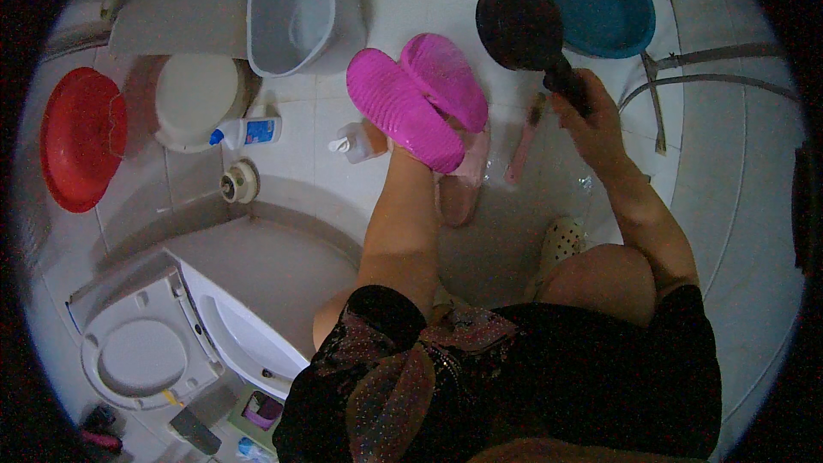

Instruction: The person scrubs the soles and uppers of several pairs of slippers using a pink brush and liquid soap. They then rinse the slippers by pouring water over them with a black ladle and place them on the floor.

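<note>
My left hand (400, 149) is mostly hidden under a pair of bright pink slippers (411, 103), holding them together with their ribbed soles facing up. With my right hand (593, 122) I grip the handle of a dark plastic water dipper (519, 26), whose bowl is to the right of the slippers. Below the slippers a pale pink slipper (458, 202) lies on the wet tiled floor. A pink-handled brush (526, 138) rests on the floor between the slippers and my right hand. A pump bottle (360, 141) is beside my left hand.
A blue-green basin (595, 6) is at the upper right, a grey tub (289, 9) at the top. Leftward are a cleaner bottle (260, 132), a white round lid (196, 99) and a red basin (83, 141). A toilet (218, 321) with raised seat occupies the lower left. Hoses run along the right.
</note>
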Demonstrator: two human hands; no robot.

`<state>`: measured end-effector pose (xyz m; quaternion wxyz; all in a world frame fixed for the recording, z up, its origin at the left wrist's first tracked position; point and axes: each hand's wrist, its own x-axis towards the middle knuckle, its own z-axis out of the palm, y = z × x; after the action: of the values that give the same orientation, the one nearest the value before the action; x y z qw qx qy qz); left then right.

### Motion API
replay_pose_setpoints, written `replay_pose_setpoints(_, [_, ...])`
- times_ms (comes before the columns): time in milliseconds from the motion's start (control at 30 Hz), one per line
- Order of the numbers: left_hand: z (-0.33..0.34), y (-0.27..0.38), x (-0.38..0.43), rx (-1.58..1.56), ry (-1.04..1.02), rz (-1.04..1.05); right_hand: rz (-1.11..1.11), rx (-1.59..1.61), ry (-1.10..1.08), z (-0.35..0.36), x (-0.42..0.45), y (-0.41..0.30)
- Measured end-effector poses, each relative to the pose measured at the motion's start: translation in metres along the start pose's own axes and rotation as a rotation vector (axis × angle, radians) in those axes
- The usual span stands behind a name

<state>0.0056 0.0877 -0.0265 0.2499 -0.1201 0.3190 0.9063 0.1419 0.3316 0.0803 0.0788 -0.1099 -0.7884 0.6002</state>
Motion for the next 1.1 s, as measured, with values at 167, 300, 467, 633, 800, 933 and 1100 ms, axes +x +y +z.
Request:
replay_pose_setpoints(167, [-0.003,-0.002,0.002,-0.005,0.004,0.017,0.042,0.009,-0.039,0.0,-0.001,-0.013])
replay_pose_setpoints(300, [-0.004,-0.001,0.002,-0.004,0.005,0.035,0.018,-0.02,-0.062,-0.002,-0.002,-0.007])
replay_pose_setpoints(467, [-0.007,0.001,0.004,-0.017,-0.001,0.065,0.002,-0.112,-0.072,-0.004,-0.004,0.002])
replay_pose_setpoints(633, [-0.01,0.012,0.011,-0.025,-0.011,0.127,-0.012,-0.152,-0.129,-0.003,-0.005,0.002])
replay_pose_setpoints(800, [-0.016,0.018,0.016,-0.028,-0.019,0.169,-0.037,-0.157,-0.199,0.003,-0.011,-0.003])
replay_pose_setpoints(933, [-0.018,0.02,0.026,-0.018,-0.025,0.21,-0.147,-0.226,-0.237,0.007,-0.012,0.0])
replay_pose_setpoints(1100, [-0.023,0.013,0.038,0.084,-0.015,0.316,-0.045,-0.171,-0.097,0.008,-0.008,0.015])
